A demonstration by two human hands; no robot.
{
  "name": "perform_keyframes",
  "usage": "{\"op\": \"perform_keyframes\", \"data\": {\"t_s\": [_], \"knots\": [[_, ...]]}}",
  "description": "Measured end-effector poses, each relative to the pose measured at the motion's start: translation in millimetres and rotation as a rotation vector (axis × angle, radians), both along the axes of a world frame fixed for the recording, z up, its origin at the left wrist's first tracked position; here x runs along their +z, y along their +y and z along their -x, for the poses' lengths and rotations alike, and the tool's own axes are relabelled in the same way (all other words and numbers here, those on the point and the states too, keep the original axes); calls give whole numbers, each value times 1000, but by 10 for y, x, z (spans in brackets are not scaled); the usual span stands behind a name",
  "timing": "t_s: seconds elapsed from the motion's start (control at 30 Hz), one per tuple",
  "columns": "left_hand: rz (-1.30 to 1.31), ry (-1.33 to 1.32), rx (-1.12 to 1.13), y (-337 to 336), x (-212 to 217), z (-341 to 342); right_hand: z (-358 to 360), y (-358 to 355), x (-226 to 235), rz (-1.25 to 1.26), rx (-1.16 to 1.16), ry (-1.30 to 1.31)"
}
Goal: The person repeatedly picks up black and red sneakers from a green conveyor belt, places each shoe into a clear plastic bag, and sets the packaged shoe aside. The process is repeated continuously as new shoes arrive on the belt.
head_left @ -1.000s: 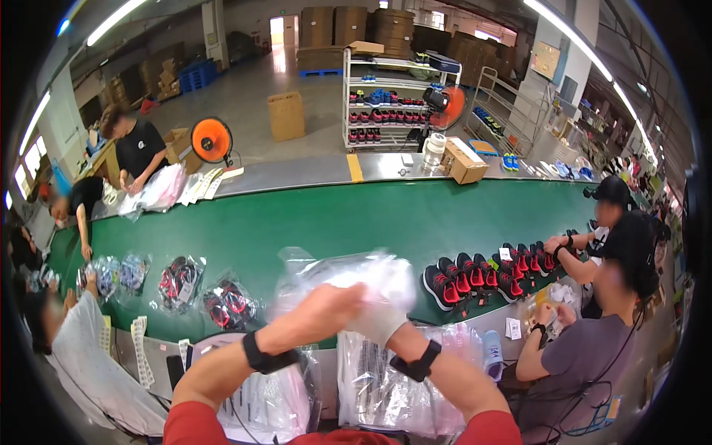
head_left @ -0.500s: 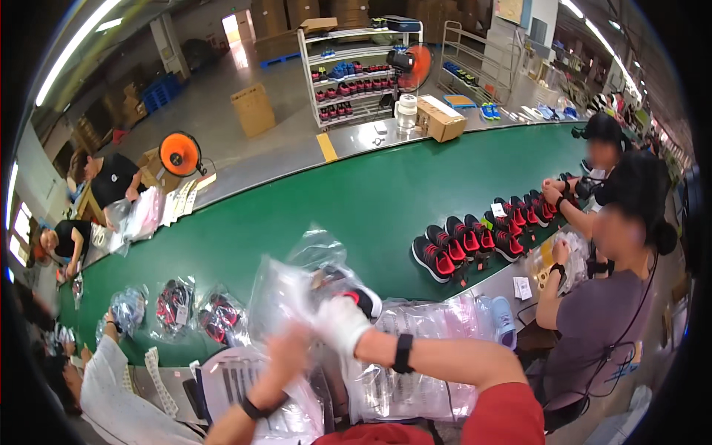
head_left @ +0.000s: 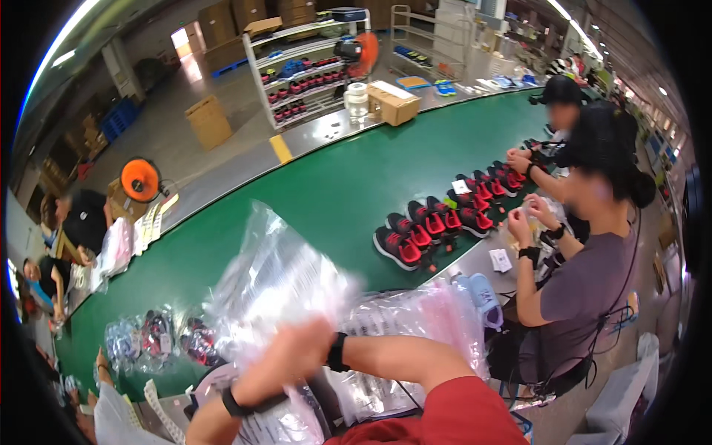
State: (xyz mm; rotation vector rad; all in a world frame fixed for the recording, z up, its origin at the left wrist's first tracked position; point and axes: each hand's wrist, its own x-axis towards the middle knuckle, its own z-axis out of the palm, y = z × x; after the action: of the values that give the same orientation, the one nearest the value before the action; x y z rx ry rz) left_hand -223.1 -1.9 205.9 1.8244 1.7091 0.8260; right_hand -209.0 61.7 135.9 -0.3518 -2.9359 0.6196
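A large clear plastic bag (head_left: 271, 278), crumpled and blurred by motion, is raised in front of me over the near edge of the green conveyor belt (head_left: 311, 193). My left hand (head_left: 282, 367) comes up from the lower left with a black wristband and grips the bag's lower part. My right hand (head_left: 317, 340) reaches in from the right, also with a black wristband, and meets the left hand at the bag; it is partly hidden. I cannot tell what is inside the bag.
A pile of clear bags (head_left: 423, 319) lies right of my hands. Black and red shoes (head_left: 437, 222) stand in a row on the belt, bagged shoes (head_left: 163, 334) at the left. A seated co-worker (head_left: 586, 289) is close on my right. A shelf rack (head_left: 311, 70) stands beyond.
My hands have come together low at the bag, the left one rising to meet the right. The bag has swung up and leftward, and the view has turned so the belt runs more diagonally.
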Motion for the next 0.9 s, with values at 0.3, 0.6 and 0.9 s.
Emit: {"op": "perform_keyframes", "data": {"t_s": [0.3, 0.6, 0.9], "knots": [[-81, -290, 546, -301, -121, 483, 771, 287, -374, -341, -363, 336], [-302, -976, 915, -382, -381, 1181, -3, 391, -374, 1018, 108, 217], [-218, -1294, 579, -70, -87, 752, -1130, 766, 1, 569, -386, 313]]}}
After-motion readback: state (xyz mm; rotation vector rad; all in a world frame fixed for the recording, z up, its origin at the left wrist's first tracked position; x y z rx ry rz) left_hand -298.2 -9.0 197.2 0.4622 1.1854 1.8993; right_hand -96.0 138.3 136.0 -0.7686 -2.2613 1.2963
